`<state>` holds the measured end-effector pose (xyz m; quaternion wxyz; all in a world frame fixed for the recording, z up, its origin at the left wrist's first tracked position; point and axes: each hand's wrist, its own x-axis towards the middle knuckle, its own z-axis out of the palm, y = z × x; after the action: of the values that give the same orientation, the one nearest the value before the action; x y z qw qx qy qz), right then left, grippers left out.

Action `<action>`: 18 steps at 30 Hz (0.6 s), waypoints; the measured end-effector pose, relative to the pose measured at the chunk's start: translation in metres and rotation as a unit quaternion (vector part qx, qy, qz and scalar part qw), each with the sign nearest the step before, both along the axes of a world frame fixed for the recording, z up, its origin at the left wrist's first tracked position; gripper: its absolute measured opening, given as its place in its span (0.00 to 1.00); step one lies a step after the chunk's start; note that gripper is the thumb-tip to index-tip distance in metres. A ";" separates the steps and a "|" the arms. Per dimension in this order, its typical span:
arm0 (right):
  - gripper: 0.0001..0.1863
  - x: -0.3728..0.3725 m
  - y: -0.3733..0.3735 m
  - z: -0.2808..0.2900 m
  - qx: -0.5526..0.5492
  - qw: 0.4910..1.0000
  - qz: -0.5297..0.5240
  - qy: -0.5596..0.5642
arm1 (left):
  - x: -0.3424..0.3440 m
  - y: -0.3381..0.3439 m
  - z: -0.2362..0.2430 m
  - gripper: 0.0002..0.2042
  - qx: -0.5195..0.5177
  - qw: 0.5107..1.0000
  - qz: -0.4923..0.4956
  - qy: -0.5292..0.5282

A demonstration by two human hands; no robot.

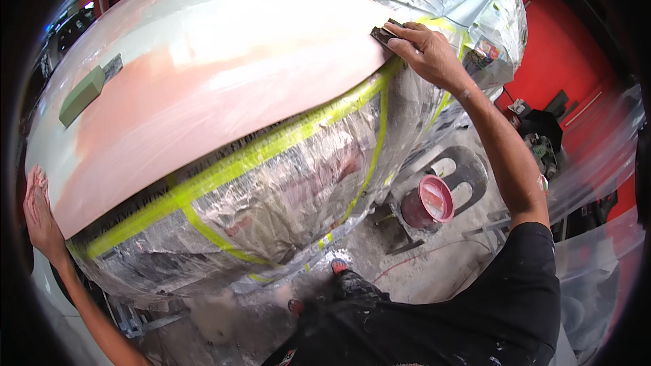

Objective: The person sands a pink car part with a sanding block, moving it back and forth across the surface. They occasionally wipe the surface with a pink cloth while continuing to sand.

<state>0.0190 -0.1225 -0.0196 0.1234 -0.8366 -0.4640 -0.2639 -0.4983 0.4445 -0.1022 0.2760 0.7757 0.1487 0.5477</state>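
Note:
A car hood (258, 47), patched in pale white and pink, stretches across the upper left. At its right corner my right hand (430, 54) pinches a piece of dark sandpaper (384, 32), pressed against the hood's edge; its exact shape is partly hidden by the fingers. My left hand (41, 210) lies against the hood's left edge with fingers stretched out, holding nothing. A green sanding block (83, 97) rests on the hood's left part, a small grey piece of sandpaper (112, 67) beside it.
Newspaper and plastic sheeting (291, 183), held by yellow tape (183, 195), cover the car's front below the hood. A pink bucket (436, 198) holding pale liquid stands to the right, next to a grey stool-like stand (475, 176). Farther right are a red wall (556, 41) and hanging clear plastic (603, 156).

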 end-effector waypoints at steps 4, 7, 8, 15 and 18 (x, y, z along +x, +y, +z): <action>0.25 0.061 0.021 0.034 -0.014 0.997 -0.077 0.024 | 0.011 0.017 -0.012 0.19 -0.004 1.000 -0.002 0.004; 0.27 0.066 0.025 0.021 -0.019 0.994 -0.105 0.030 | 0.010 0.009 -0.011 0.18 -0.005 0.999 0.005 0.031; 0.27 0.053 0.027 0.020 -0.021 0.996 -0.081 0.027 | 0.007 0.010 -0.008 0.18 -0.001 0.999 0.009 0.031; 0.26 0.082 0.023 0.037 -0.047 0.991 -0.128 -0.003 | 0.000 0.037 -0.019 0.19 -0.090 0.986 -0.133 -0.033; 0.26 0.071 0.022 0.026 -0.021 0.993 -0.115 0.014 | -0.003 0.036 -0.023 0.20 -0.057 0.996 -0.075 0.004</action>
<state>0.0899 -0.1010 0.0066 0.0811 -0.8904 -0.3683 -0.2549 -0.5014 0.4808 -0.1255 0.3594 0.7699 0.1217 0.5131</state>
